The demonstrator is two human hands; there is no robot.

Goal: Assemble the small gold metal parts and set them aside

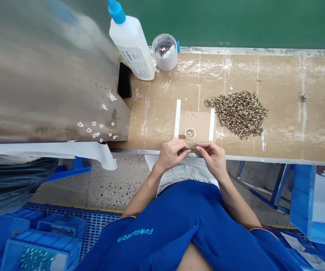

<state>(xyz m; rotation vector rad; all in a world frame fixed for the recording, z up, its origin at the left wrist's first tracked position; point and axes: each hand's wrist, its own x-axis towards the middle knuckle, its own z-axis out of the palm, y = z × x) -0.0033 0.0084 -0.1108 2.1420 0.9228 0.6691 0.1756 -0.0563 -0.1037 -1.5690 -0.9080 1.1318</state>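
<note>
Left hand (pixel 173 152) and right hand (pixel 211 154) are pinching narrowly, just bodyward of the round dish (pixel 190 138).
Fingers (pixel 183 145) are holding a bluish bit (pixel 190 149) left, a brown piece (pixel 196 145) right (loose pinching risks dropping either off the counter (pixel 286 128)).

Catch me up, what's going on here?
A person in a blue shirt is working at the near edge of a brown-covered tabletop. The left hand pinches a small bluish item, and the right hand a tiny brownish piece; the fingertips are close together. Both are too small to identify. Just beyond the hands sits a small round dish, with a heap of little brown-and-cream pieces off to the right.
</note>
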